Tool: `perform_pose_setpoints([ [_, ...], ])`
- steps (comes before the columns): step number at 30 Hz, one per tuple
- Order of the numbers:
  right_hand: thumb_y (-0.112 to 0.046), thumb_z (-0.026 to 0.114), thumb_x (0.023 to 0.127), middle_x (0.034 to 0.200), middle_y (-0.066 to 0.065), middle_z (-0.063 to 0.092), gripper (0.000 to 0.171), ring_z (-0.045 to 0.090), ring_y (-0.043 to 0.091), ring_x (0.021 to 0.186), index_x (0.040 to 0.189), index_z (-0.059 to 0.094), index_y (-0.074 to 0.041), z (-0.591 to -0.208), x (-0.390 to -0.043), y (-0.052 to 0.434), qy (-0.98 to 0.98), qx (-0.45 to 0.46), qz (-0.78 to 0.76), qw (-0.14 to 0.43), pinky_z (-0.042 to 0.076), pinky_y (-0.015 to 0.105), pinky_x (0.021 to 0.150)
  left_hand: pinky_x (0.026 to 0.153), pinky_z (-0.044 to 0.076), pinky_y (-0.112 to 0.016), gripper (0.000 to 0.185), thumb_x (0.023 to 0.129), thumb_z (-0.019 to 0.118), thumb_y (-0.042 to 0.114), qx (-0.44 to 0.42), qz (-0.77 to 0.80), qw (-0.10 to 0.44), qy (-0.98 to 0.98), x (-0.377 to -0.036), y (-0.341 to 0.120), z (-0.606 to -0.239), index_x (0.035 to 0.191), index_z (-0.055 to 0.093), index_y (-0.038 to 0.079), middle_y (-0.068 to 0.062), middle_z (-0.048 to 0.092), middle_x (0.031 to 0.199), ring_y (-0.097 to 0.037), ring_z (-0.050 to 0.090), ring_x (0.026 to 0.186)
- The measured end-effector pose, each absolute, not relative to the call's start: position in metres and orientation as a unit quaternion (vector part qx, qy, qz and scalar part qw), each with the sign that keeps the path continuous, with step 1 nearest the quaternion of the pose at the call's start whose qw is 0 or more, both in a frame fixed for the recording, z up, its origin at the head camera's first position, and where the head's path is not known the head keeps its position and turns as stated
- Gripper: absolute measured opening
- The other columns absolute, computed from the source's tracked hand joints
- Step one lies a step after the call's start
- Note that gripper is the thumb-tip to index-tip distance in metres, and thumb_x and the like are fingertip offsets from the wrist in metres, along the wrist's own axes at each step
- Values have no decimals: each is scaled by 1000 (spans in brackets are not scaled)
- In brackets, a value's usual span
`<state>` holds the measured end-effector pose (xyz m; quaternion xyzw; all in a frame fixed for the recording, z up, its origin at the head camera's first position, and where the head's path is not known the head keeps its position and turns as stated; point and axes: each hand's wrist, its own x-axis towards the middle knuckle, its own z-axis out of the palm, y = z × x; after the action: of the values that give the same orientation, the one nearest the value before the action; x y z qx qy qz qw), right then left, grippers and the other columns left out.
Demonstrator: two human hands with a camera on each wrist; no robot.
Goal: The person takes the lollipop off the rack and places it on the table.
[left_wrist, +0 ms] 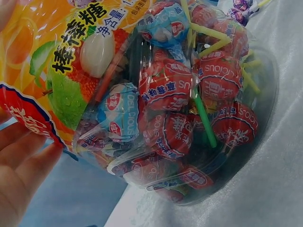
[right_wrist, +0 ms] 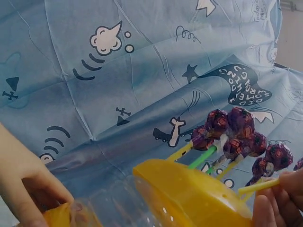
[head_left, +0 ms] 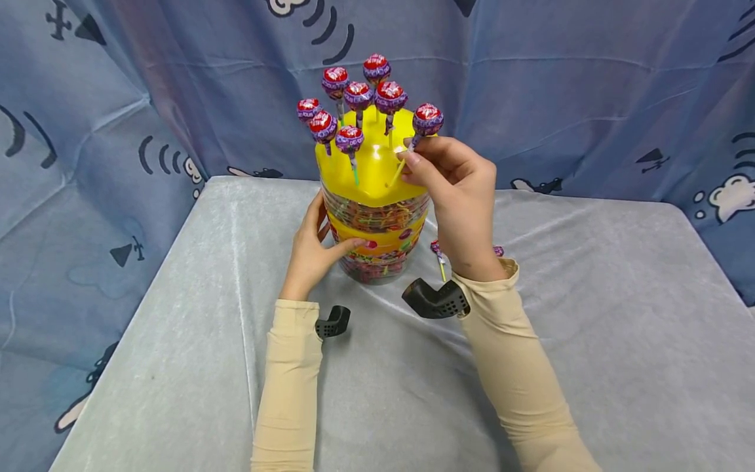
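A clear candy jar with a bright yellow lid stands upright on the table. Several lollipops in purple and red wrappers stick up from the lid. My right hand pinches another such lollipop between thumb and fingers, its yellow stick slanting down to the lid's front right. My left hand grips the jar's left side, thumb across the front label and fingers partly hidden behind. Through the clear wall, the left wrist view shows red-wrapped and blue-wrapped lollipops inside.
Loose purple lollipops lie on the grey cloth-covered table right of the jar, partly hidden by my right wrist. Behind the table hangs a blue patterned curtain. A black wrist camera sits at my right cuff.
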<state>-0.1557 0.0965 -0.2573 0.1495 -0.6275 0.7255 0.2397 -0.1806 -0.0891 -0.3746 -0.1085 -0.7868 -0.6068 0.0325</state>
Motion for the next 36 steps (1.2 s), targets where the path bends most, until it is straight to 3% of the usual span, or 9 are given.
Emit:
perform_pose_setpoints([
  [12,1,65,87,85,7,68,13,64,19,71,92,64,13,-279,-146,124,-625,120,737,227,57,30,69,111,30,-30,94,80,77,24,-110,-600,32,-792,-182,-89,-375,152,17,17,-3,24,153,-16,26,139],
  [16,5,63,87,87,8,69,5,66,19,73,86,67,5,-290,-140,136,-623,95,745,218,57,28,69,111,30,-30,94,80,78,22,-111,-609,35,-785,-181,-89,-373,152,18,17,-2,25,153,-14,25,139],
  [19,8,61,87,90,9,70,13,66,19,74,84,68,-2,-298,-136,147,-627,80,747,207,57,27,69,111,30,-29,94,80,78,22,-112,-610,37,-784,-181,-90,-374,152,18,17,-3,26,153,-14,26,138],
  [36,7,62,87,84,6,70,11,66,12,73,84,68,-1,-338,-122,204,-623,13,768,151,56,19,66,111,30,-29,95,80,78,23,-113,-605,33,-787,-182,-90,-375,152,17,17,-3,25,153,-14,26,139],
])
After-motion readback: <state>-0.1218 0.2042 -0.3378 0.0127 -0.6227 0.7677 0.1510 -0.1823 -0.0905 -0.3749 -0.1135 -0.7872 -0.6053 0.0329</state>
